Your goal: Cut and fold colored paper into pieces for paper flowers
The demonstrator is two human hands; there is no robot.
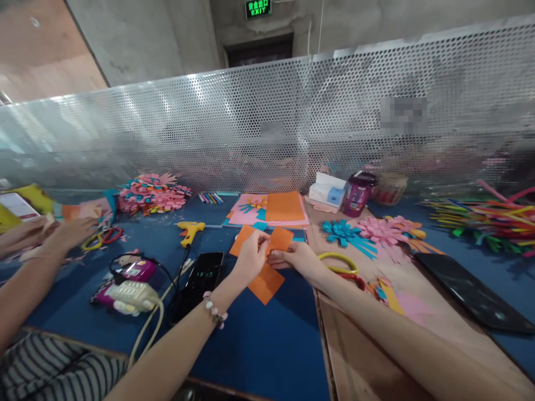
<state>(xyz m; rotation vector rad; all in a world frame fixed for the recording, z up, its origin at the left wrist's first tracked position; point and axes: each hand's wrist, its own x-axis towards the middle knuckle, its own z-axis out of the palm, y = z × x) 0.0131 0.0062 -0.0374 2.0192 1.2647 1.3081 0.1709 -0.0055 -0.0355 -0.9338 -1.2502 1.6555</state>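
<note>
Above the blue table, my left hand [251, 257] and my right hand [296, 259] are close together, both with fingers pinched on a small orange paper square [281, 237]. Another orange piece [241, 239] shows behind my left hand, and an orange paper square [266, 285] lies below the fingers; whether these pieces are joined cannot be made out. Beyond my hands are stacked pink and orange sheets [288, 207] with a paper flower [256, 203] on top. Yellow-and-red scissors [339, 262] lie partly under my right forearm.
Left of my hands are a yellow glue gun [190, 230], a phone [204, 274] and a power strip [130, 296] with a cable. A co-worker's hands [62, 234] are far left. Paper flowers [382, 229], a purple cup [358, 194] and a black phone-like slab [472, 289] are right.
</note>
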